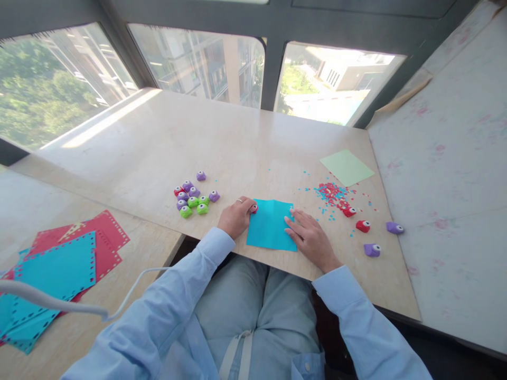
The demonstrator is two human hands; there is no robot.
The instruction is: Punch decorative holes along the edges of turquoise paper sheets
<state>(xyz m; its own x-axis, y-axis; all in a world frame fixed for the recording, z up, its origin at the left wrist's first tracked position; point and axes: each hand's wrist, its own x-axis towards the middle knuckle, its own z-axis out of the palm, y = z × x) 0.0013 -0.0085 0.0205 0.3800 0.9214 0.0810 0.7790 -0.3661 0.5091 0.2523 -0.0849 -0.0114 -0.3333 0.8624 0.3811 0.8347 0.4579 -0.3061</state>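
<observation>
A turquoise paper square (270, 225) lies at the near edge of the beige table (222, 142). My left hand (236, 215) is curled at the paper's upper left corner, closed on a small red punch (254, 208) that meets the paper's edge. Resting flat on the paper's right edge, my right hand (311, 237) holds it down with fingers spread.
A cluster of purple, green and red punches (193, 197) sits left of my hands. Red and blue paper bits (331, 194), two red punches (363, 226) and two purple punches (372, 249) lie to the right. A light green sheet (346, 167) lies beyond. Punched red and blue sheets (63, 264) lie far left.
</observation>
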